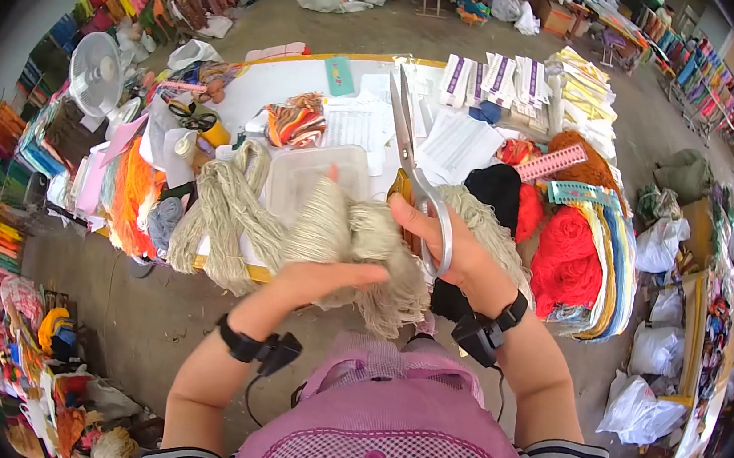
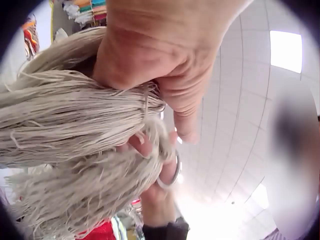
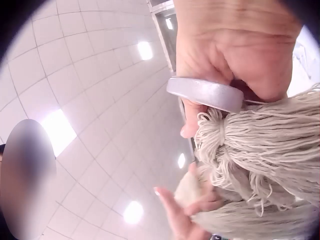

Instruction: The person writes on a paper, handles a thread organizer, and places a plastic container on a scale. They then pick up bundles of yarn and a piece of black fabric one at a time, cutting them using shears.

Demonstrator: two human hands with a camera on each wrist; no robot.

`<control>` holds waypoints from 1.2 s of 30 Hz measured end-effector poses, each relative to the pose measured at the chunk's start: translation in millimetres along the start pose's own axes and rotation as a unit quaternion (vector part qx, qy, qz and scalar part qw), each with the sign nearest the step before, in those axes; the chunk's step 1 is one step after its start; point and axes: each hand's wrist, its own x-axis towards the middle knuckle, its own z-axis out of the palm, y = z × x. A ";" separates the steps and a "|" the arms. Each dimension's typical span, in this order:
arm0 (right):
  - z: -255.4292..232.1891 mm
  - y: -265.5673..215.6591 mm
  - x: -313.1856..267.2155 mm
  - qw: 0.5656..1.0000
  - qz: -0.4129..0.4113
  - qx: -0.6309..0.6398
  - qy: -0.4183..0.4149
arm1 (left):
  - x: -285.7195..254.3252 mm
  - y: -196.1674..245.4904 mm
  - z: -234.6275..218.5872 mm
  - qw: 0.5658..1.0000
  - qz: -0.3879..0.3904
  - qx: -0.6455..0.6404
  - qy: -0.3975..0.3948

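My left hand [image 1: 312, 281] grips a thick hank of pale grey-beige yarn [image 1: 320, 229] in front of my body. In the left wrist view, its strands [image 2: 70, 107] hang from a tied, bunched end by the palm. My right hand [image 1: 475, 263] carries large metal scissors [image 1: 406, 130], blades pointing up and away, with a silvery handle loop [image 3: 205, 93] around its fingers. That hand also holds a tied bunch of the same yarn [image 3: 280, 132], beside the left hand's hank. Loose ends of the yarn hang below both hands.
More beige hanks [image 1: 225, 214] lie along the near table edge. A clear plastic tray [image 1: 279, 171] sits behind the hands. Red yarn [image 1: 567, 263] hangs at the right, orange yarn [image 1: 138, 196] at the left. Papers [image 1: 458, 147] and a small fan [image 1: 97, 74] stand farther back.
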 end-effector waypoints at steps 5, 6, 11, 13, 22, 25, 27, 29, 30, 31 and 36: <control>-6.5 20.1 8.3 0.910 -0.235 -0.302 0.158 | -6.7 -3.5 -20.0 0.984 -0.154 -0.074 0.056; -9.5 21.8 -0.4 0.910 -0.237 -0.302 0.153 | -10.7 -5.1 -26.1 0.976 -0.163 -0.107 0.097; -5.2 51.8 -48.3 0.975 -0.123 -0.179 -0.046 | -19.5 -4.3 -45.4 0.943 -0.178 -0.191 0.206; 2.9 58.3 -61.8 0.988 0.032 -0.082 -0.126 | -23.2 -1.4 -44.0 0.937 -0.164 -0.210 0.225; -7.4 56.1 -47.7 0.962 0.097 -0.133 -0.218 | -19.4 10.7 -35.2 0.938 -0.110 -0.195 0.265; -16.5 47.1 -38.0 0.951 0.125 -0.143 -0.245 | -14.9 11.9 -32.0 0.932 -0.114 -0.186 0.288; -23.5 44.8 -31.3 0.944 0.147 -0.139 -0.262 | -12.1 12.3 -28.6 0.930 -0.113 -0.175 0.302; -28.7 38.3 -24.4 0.939 0.147 -0.137 -0.281 | -10.0 12.3 -25.9 0.927 -0.111 -0.162 0.318; -31.0 35.4 -20.4 0.936 0.143 -0.134 -0.291 | -8.2 11.9 -25.0 0.923 -0.118 -0.166 0.327; -33.6 33.8 -16.7 0.934 0.144 -0.135 -0.298 | -6.6 11.3 -24.3 0.919 -0.125 -0.169 0.334; -45.5 29.5 -3.3 0.922 0.155 -0.128 -0.331 | -1.1 7.1 -22.7 0.913 -0.114 -0.180 0.348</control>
